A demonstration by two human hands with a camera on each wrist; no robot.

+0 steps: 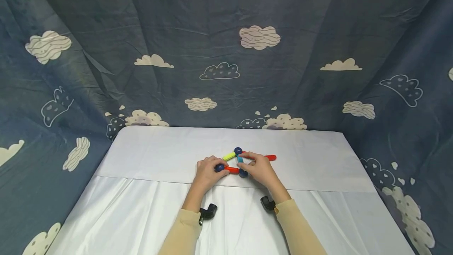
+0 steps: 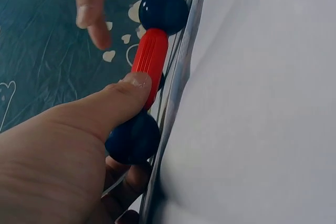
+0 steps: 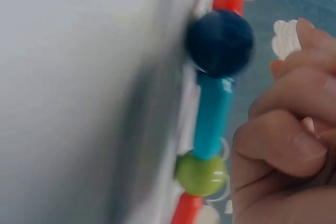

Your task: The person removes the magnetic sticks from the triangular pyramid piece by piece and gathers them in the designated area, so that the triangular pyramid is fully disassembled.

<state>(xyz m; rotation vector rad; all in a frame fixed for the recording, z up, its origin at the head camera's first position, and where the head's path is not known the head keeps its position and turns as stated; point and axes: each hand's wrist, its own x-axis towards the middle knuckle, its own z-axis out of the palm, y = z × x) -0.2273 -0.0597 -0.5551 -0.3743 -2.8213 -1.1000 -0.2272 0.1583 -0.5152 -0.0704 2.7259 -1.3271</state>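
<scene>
A toy of magnetic sticks and balls lies under both hands. My left hand point(image 1: 208, 173) grips a red magnetic stick point(image 2: 151, 59), thumb on its side, fingers below a dark blue ball point(image 2: 134, 139). Another dark blue ball point(image 2: 164, 11) joins the stick's far end. From that ball a light blue stick point(image 3: 212, 116) runs to a green ball point(image 3: 202, 174), followed by another red stick point(image 3: 187, 209). My right hand point(image 1: 261, 169) is beside the light blue stick, fingers bent; the right wrist view shows them apart from it. A yellow-green stick point(image 1: 229, 156) meets a far dark blue ball point(image 1: 238, 150).
A red stick end point(image 1: 271, 157) sticks out to the right, past my right hand. A white cloth point(image 1: 148, 160) covers the table. Behind it hangs a dark blue curtain point(image 1: 212, 19) with cloud prints. Black wrist cameras point(image 1: 209, 211) sit on both wrists.
</scene>
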